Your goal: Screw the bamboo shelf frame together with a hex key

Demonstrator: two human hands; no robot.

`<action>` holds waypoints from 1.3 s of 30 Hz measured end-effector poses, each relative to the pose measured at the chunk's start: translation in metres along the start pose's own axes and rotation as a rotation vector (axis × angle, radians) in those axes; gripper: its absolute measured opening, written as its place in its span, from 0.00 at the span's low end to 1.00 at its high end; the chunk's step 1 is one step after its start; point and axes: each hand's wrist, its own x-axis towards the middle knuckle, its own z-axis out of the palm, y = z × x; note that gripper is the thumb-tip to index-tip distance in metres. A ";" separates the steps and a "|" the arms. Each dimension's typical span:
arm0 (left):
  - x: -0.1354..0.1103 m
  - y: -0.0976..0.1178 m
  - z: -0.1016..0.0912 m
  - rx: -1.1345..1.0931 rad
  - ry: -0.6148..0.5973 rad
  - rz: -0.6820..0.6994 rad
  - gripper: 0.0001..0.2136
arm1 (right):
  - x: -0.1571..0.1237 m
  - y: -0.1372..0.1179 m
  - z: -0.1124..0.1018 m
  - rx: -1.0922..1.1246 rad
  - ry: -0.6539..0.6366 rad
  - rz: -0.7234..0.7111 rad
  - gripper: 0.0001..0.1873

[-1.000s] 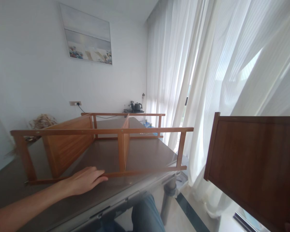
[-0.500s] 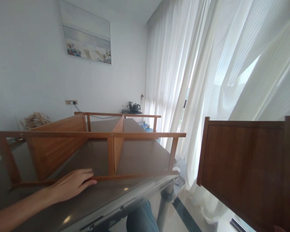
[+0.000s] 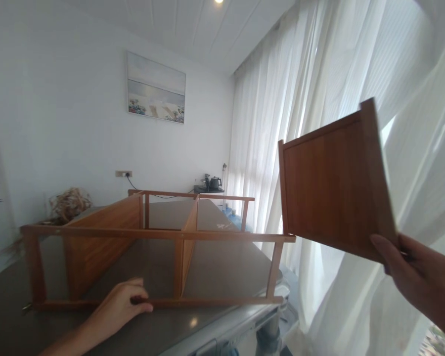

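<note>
A wooden shelf frame lies on its side on the dark table, with two boards fixed crosswise between its rails. At its near lower rail, my left hand is closed, fingers curled over the wood and thumb on the near side. Raised off to the right is a separate wooden shelf board, tilted, with a strip along each visible side. My right hand grips that board by its lower right corner, thumb on the face towards me. The fingers behind the board are mostly hidden.
The dark tabletop ends at a pale edge on the right. White curtains hang close behind the raised board. At the far end, a black kettle stands on a small stand. A dried bundle sits at the back left.
My right hand has come into fuller view and lifted the shelf board up and to the left, tilting it. My left hand has curled its fingers over the rail. The view has tipped upward.
</note>
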 end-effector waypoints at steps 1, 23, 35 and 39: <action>0.001 0.000 0.001 -0.013 0.000 -0.019 0.13 | 0.012 -0.016 0.002 0.050 -0.007 -0.025 0.25; -0.027 0.106 -0.030 0.149 0.443 0.733 0.12 | 0.106 -0.133 0.037 -0.005 -0.568 -0.082 0.21; 0.080 0.244 -0.050 0.423 0.341 0.503 0.23 | 0.124 -0.169 0.002 -0.168 -0.581 -0.155 0.24; 0.084 0.243 -0.047 0.481 0.311 0.450 0.25 | 0.129 -0.166 0.003 -0.150 -0.632 -0.137 0.21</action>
